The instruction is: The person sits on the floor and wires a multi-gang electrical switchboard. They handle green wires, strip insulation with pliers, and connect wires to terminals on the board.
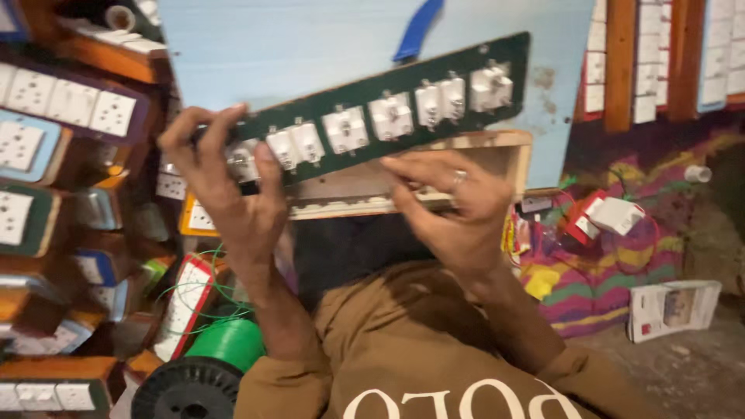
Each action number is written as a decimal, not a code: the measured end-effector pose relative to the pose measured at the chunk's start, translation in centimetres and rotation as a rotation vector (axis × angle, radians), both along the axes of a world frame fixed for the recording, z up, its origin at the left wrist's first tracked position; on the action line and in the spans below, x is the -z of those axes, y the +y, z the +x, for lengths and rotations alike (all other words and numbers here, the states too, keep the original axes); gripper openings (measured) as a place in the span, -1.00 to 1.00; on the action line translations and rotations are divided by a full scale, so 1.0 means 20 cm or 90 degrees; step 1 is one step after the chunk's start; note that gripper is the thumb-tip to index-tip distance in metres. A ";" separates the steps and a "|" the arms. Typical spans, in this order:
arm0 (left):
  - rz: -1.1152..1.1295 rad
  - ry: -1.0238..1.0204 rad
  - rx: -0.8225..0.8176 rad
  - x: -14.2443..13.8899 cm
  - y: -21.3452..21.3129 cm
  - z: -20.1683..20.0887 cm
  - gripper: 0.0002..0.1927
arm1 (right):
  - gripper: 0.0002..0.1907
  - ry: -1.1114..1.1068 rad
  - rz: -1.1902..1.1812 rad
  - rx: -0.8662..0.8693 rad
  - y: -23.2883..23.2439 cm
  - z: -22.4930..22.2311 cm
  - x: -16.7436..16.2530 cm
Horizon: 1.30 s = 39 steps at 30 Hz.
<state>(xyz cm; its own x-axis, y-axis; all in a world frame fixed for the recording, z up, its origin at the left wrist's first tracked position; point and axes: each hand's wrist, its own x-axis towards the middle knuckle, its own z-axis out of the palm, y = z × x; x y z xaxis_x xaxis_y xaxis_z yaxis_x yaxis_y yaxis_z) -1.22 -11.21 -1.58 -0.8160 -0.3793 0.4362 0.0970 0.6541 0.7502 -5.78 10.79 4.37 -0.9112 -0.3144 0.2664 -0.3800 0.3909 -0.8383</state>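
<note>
Shelves (62,155) crowded with finished switchboards fill the left wall, and more white switch plates hang between wooden posts (621,62) on the right; a pale blue sheet (310,46) stands behind the work and a striped cloth (597,279) covers the floor at right. Held up in the middle is a long dark green panel (403,85), tilted so its right end rises, its back to the camera and a row of white switches (388,116) already seated along it. Just beneath and behind it sits an open wooden box (497,155), still without its front. The left hand (225,186) is clamped on the panel's lower left end, thumb pressed among the switches there. The right hand (458,202), ring on one finger, has its fingers curled at the panel's lower edge by the box; whether it grips anything I cannot tell. Judging by this, the switches are mounted, while wiring and closing the panel onto the box look undone. A green wire spool (217,349) lies low at left, a paper booklet (671,306) on the floor at right
</note>
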 end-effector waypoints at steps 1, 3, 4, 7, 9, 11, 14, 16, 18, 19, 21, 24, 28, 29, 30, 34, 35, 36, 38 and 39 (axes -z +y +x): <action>0.008 -0.004 -0.002 -0.01 -0.01 0.01 -0.70 | -0.76 0.013 0.025 -0.014 -0.07 0.00 0.00; 0.017 -0.012 -0.005 -0.01 -0.02 0.04 -0.70 | -0.80 0.083 0.043 0.008 -0.18 0.00 -0.01; 0.020 -0.014 -0.005 -0.02 -0.03 0.05 -0.70 | -0.81 0.113 0.053 0.018 -0.22 0.01 -0.01; 0.040 -0.006 0.009 -0.02 -0.06 0.06 -0.69 | -0.84 0.097 0.084 0.020 -0.27 0.04 -0.03; 0.064 -0.010 0.008 -0.02 -0.08 0.06 -0.68 | -0.85 0.090 0.095 0.006 -0.31 0.06 -0.03; 0.080 -0.021 0.009 -0.03 -0.10 0.07 -0.68 | -0.85 0.099 0.104 -0.003 -0.35 0.08 -0.02; 0.039 -0.015 0.003 -0.03 -0.12 0.08 -0.68 | -0.85 0.149 0.121 -0.004 -0.41 0.08 -0.01; 0.003 -0.003 0.001 -0.03 -0.13 0.08 -0.68 | -0.85 0.199 0.135 0.004 -0.44 0.09 -0.01; -0.013 0.009 0.002 -0.03 -0.14 0.08 -0.67 | -0.86 0.199 0.163 0.013 -0.45 0.10 -0.01; -0.016 0.013 0.003 -0.02 -0.14 0.08 -0.67 | -0.86 0.198 0.177 0.019 -0.45 0.10 -0.01; -0.001 0.008 0.006 -0.01 -0.14 0.08 -0.67 | -0.87 0.201 0.185 0.027 -0.45 0.11 -0.01; 0.018 0.008 0.012 -0.01 -0.14 0.07 -0.67 | -0.87 0.207 0.191 0.031 -0.45 0.11 0.01; 0.033 0.000 0.015 -0.03 -0.13 0.07 -0.65 | -0.82 0.216 0.214 0.031 -0.45 0.08 0.01; 0.029 -0.004 0.014 -0.03 -0.13 0.08 -0.67 | -0.80 0.219 0.225 0.021 -0.45 0.07 0.00; 0.029 -0.005 0.012 -0.04 -0.12 0.08 -0.68 | -0.78 0.222 0.237 0.011 -0.45 0.06 -0.01; 0.031 0.003 0.011 -0.05 -0.10 0.08 -0.68 | -0.79 0.358 0.392 -0.013 -0.46 0.04 -0.05; 0.031 0.002 0.012 -0.05 -0.09 0.08 -0.68 | -0.84 0.386 0.427 -0.033 -0.46 0.04 -0.06; 0.031 0.002 0.012 -0.05 -0.08 0.07 -0.68 | -0.89 0.415 0.462 -0.057 -0.45 0.02 -0.07; 0.029 0.001 0.013 -0.05 -0.08 0.07 -0.68 | -0.87 0.473 0.528 -0.088 -0.44 0.00 -0.08; 0.026 0.003 0.011 -0.04 -0.07 0.06 -0.68 | -0.80 0.506 0.558 -0.094 -0.43 -0.02 -0.07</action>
<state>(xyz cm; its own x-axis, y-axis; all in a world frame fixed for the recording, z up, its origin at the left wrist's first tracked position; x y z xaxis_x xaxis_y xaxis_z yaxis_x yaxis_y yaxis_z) 0.03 -12.68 -0.72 -0.8206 -0.3826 0.4246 0.1122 0.6206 0.7761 -6.27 2.17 5.84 -0.5274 -0.7586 0.3826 -0.7614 0.6218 0.1833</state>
